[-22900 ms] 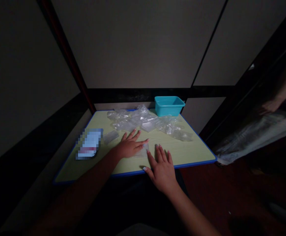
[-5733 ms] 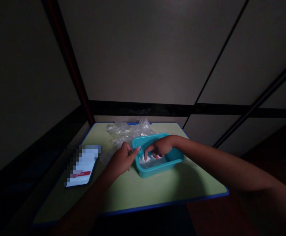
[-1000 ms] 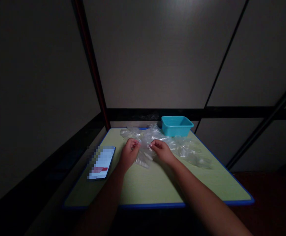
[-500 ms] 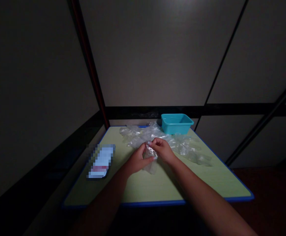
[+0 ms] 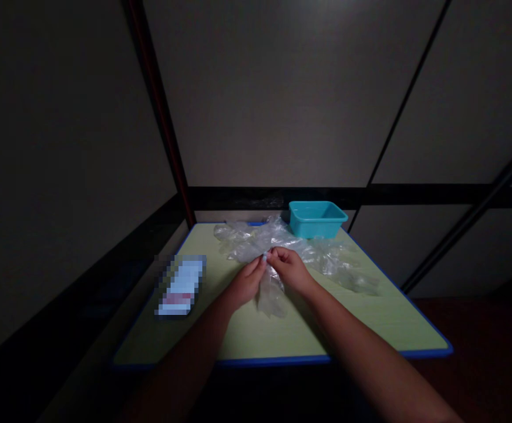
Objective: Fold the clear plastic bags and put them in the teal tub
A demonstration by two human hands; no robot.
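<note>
Hanging over the near middle of the table point(image 5: 326, 323), a clear plastic bag point(image 5: 271, 296) is pinched at its upper end between the fingertips of the left hand point(image 5: 247, 282) and the right hand point(image 5: 290, 270), which meet above it. Directly beyond the hands, a crumpled heap of clear plastic bags point(image 5: 256, 238) spreads across the tabletop, trailing toward the right. A turquoise basket point(image 5: 317, 228) stands upright at the far right; a phone point(image 5: 183, 285), its screen lit, lies at the left.
</note>
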